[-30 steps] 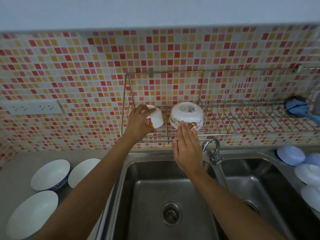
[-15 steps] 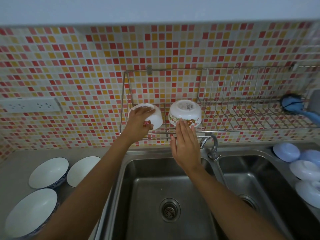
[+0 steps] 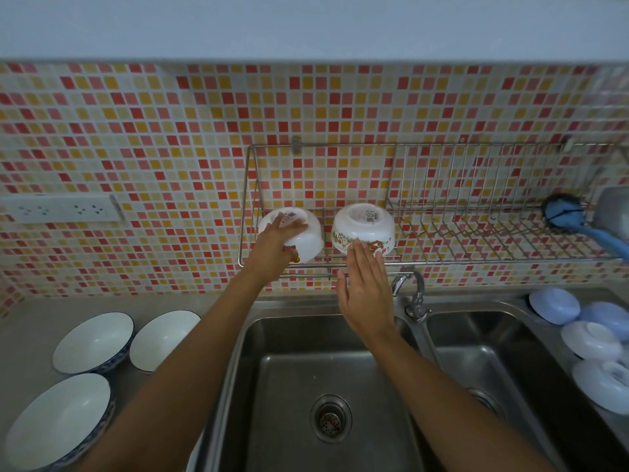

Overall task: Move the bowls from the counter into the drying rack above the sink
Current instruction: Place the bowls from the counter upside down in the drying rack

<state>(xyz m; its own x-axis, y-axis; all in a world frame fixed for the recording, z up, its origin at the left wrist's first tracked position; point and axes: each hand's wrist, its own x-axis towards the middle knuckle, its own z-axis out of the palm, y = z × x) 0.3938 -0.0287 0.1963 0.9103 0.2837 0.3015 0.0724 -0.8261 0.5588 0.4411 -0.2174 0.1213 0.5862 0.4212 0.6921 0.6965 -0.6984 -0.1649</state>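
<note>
A wire drying rack (image 3: 442,257) hangs on the tiled wall above the sink. Two white bowls stand upside down at its left end. My left hand (image 3: 274,245) grips the left bowl (image 3: 306,238), tilting it slightly. The right bowl (image 3: 363,229) has a cartoon print. My right hand (image 3: 366,287) is flat and open just below it, fingertips at its rim. Three white bowls with blue rims sit upright on the counter at the left: one (image 3: 93,342), another (image 3: 163,338) and the nearest (image 3: 58,420).
A double steel sink (image 3: 289,403) lies below, with a tap (image 3: 413,294) between the basins. Several pale blue and white upturned bowls (image 3: 589,338) sit on the right counter. A blue brush (image 3: 571,216) rests at the rack's right end. A wall socket (image 3: 61,208) is at left.
My left hand has turned the left bowl further bottom-up and slid onto its base. My right hand stays at the printed bowl's rim. The camera view has shifted slightly.
</note>
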